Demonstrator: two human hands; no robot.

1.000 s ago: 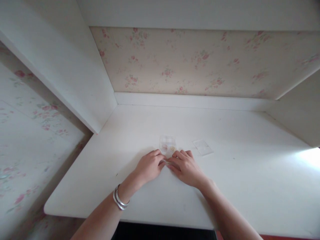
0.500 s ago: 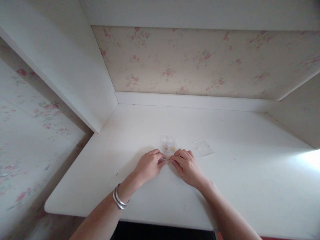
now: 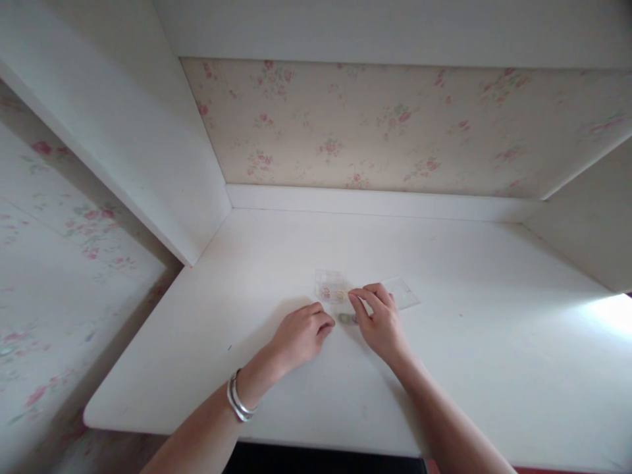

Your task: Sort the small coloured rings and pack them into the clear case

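Note:
A small clear plastic box (image 3: 330, 286) with tiny gold and pink pieces inside lies on the white desk (image 3: 444, 355). My right hand (image 3: 378, 321) is raised just right of the box, thumb and forefinger pinched together at its edge; what they pinch is too small to tell. My left hand (image 3: 300, 334) rests on the desk with curled fingers, a little below the box. Between the two hands a small greenish item (image 3: 346, 318) lies on the desk. A silver bracelet (image 3: 237, 398) circles my left wrist.
A flat clear lid or plastic sheet (image 3: 405, 293) lies right of the box, partly behind my right hand. White side panels (image 3: 148, 151) and a floral wallpapered back wall (image 3: 375, 125) enclose the desk. Bright light falls on the desk's right edge (image 3: 609, 313).
My hands have parted. The right hand lifted and moved up and right toward the box; the left stayed low. The small greenish item now shows between them.

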